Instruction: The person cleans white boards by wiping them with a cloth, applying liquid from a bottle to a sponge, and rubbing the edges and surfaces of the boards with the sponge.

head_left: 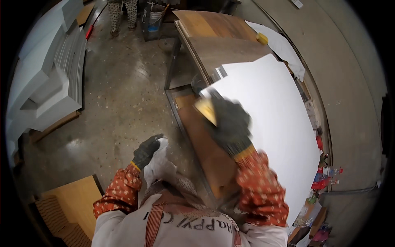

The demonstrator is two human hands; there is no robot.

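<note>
My left hand (148, 151), in a dark glove, is closed round a crumpled white cloth (158, 164) that hangs in front of my apron. My right hand (231, 119), gloved the same way and smeared by motion, grips a pale yellow block (207, 109) whose exact kind the blur hides. The block is over the left edge of a large white sheet (275, 119), which lies on a table with its far corner over brown boards (230, 47). Patterned orange sleeves cover both forearms.
White panels (68, 88) are stacked on the left. A white bucket (155, 20) and a person's legs (122, 16) are at the far end. Another yellow piece (262, 38) lies on the boards. Bottles (325, 179) line the right side. A wooden board (78, 197) is at lower left.
</note>
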